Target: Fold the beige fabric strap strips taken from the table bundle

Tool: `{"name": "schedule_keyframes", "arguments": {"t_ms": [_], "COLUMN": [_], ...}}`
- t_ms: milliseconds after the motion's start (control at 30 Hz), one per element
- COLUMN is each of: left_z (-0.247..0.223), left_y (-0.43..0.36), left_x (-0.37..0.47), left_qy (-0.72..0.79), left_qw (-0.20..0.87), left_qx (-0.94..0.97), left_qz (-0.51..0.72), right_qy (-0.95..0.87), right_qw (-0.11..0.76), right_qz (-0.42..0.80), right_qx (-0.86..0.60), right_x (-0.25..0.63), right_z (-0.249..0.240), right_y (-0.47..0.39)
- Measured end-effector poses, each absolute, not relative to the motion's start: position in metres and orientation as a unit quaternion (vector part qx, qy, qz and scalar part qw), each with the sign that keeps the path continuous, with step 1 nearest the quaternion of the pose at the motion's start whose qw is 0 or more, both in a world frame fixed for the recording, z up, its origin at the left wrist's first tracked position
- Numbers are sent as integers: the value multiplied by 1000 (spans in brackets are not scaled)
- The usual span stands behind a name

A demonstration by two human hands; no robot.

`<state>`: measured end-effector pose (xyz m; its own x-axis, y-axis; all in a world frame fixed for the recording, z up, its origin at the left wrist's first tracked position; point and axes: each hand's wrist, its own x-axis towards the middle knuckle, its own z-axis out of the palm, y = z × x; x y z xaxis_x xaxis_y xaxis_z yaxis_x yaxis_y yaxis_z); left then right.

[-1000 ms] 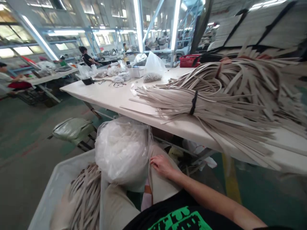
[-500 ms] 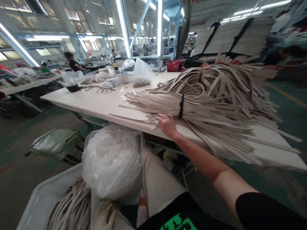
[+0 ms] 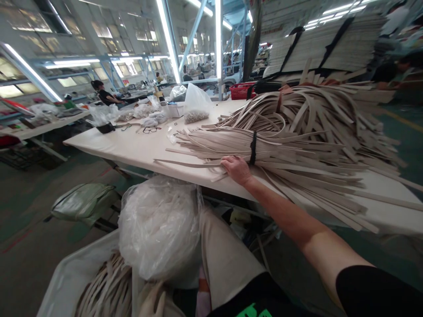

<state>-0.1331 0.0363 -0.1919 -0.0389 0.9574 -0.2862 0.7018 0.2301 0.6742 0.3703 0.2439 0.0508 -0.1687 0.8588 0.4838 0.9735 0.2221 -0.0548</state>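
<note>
My right hand (image 3: 236, 169) is at the table's near edge, fingers closed around a long, flat beige strip (image 3: 185, 164). The strip's free end sticks out to the left of the fingers. Just behind the hand lies a bundle of similar strips (image 3: 218, 143), bound by a black tie (image 3: 254, 149). Behind and right of it, a larger looped heap of strips (image 3: 307, 108) covers that side of the table. My left hand is out of view.
On the white-topped table (image 3: 125, 147) are eyeglasses (image 3: 150, 130), a clear bag of small parts (image 3: 196, 112) and a red basket (image 3: 241, 91). Below stand a stuffed plastic bag (image 3: 158, 224), a bin (image 3: 62, 281) with more strips and a green-covered stool (image 3: 82, 202). A person (image 3: 105, 93) sits farther back.
The strip at my right hand lay nearly flat and straight; now it is bowed and its left part looks slightly raised. The whole view has shifted a little.
</note>
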Motion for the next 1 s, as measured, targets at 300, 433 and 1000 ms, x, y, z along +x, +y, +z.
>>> {"name": "schedule_keyframes", "arguments": {"t_ms": [300, 433, 1000], "left_z": [-24, 13, 17], "left_y": [96, 117, 138], "left_x": [39, 62, 104], "left_qy": [447, 222, 235], "left_qw": [645, 818, 890], "left_qx": [496, 249, 71], "left_qz": [371, 468, 385], "right_qy": [-877, -916, -691], "right_qw": [170, 161, 354], "right_qz": [-62, 34, -83], "right_qx": [-445, -366, -625], "right_x": [279, 267, 371], "right_z": [61, 49, 78], "right_y": [130, 98, 227]}}
